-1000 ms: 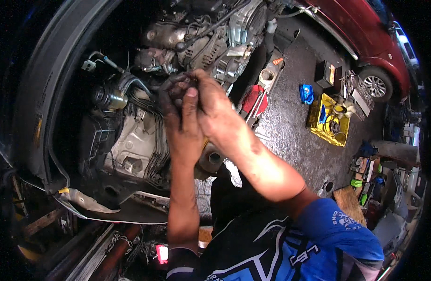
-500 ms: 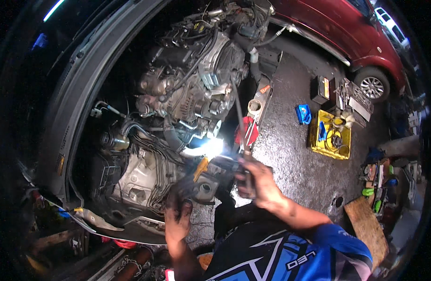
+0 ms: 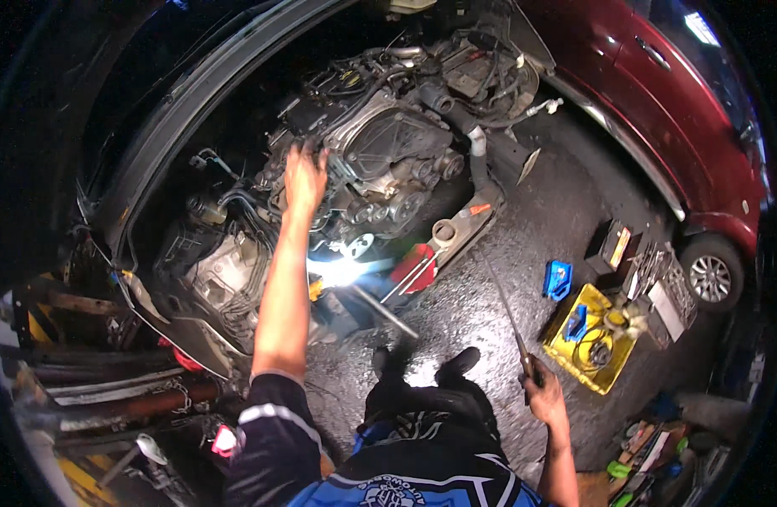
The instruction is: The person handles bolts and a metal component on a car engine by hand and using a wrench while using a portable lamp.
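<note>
Reaching forward, my left hand rests over the engine, beside its dark timing cover. Its fingers are spread, with grime on the tips, and no tool shows in them. My right hand is out to the right over the floor, closed round the dark handle of a long screwdriver. The thin shaft points forward and up, touching nothing. A bright work light glares at the front of the engine. Near it, a metal bar slants toward my feet.
A red cloth and a tape roll lie on the front crossmember. On the wet floor to the right are a yellow crate, a blue jug and a battery. A red car stands beyond.
My left hand has moved from the near side of the engine bay up onto the engine. The right hand has swung right, carrying the screwdriver away from the engine. The view has shifted.
</note>
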Demonstrator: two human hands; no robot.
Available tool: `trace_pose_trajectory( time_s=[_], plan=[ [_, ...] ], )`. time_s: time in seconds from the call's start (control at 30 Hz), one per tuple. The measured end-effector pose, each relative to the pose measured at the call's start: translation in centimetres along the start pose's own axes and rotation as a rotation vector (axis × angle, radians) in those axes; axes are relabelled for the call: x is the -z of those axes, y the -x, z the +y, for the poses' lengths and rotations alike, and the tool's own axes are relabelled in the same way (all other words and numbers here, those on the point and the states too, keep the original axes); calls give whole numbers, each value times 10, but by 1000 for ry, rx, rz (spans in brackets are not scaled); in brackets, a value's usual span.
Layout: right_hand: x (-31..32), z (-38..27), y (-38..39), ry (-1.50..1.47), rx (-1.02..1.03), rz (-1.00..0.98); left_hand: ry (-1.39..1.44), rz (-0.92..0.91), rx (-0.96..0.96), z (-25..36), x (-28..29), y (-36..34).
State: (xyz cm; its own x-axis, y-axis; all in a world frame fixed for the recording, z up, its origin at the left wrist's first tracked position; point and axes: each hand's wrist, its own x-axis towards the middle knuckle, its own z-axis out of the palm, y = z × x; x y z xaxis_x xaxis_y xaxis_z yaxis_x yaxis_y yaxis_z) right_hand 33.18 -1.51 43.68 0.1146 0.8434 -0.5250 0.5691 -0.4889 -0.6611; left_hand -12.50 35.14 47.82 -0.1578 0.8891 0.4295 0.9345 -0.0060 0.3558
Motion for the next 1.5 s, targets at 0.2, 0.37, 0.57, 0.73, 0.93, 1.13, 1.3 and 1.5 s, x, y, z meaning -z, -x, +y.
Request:
trace_pose_trajectory(
  time_s=[0.2,0.37,0.57,0.73,0.93,1.13,1.3,1.5],
  plan=[
    [75,60,18,89,25,116,-232,-112,5,-7,-51,-60],
    [101,61,-8,-52,-105,96,-2,-198,-56,-17,-60,-74],
    [124,76,-82,-136,45,60,86,-5,-32,-28,-74,-68],
    [166,4,-142,-296,-65,-108,238,113,122,-27,-62,-55],
    [216,-28,-209,-336,-88,-127,226,147,163,-12,-71,-57],
    [267,-70,-269,-388,49,-231,-122,378,107,-14,-101,-56],
    [301,-109,-296,-505,62,-280,-48,337,220,-5,-95,-56],
    [321,-218,-350,38,382,-212,26,183,393,36,-72,-65]
  ],
)
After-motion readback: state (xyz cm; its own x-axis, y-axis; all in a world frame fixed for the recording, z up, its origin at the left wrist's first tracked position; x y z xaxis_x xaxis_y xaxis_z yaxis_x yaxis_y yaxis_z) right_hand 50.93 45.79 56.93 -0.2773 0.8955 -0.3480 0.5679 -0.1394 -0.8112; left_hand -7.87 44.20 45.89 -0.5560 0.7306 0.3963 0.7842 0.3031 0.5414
